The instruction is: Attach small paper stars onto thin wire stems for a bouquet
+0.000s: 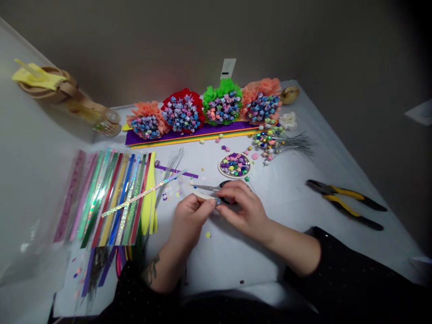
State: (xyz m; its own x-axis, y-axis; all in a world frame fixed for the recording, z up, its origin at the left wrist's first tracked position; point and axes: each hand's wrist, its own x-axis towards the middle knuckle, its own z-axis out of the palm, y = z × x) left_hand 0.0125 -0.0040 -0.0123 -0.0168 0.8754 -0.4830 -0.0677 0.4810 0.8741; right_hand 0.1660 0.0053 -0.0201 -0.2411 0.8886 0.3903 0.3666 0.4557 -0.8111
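Observation:
My left hand (189, 220) and my right hand (243, 208) meet over the white table (286, 193), both pinched on the end of a long glittery silver paper strip (141, 195) that runs out to the left. The fingertips press a small folded bit of it between them. Scissors (211, 187) lie just behind my hands. A round dish of small folded paper stars (235, 164) sits a little farther back.
A fan of coloured foil strips (111, 198) lies at the left. Four paper-star bouquets (205, 110) rest on purple and yellow sheets at the back. Yellow-handled pliers (347, 202) lie at the right. Loose stars on wires (280, 141) are scattered back right.

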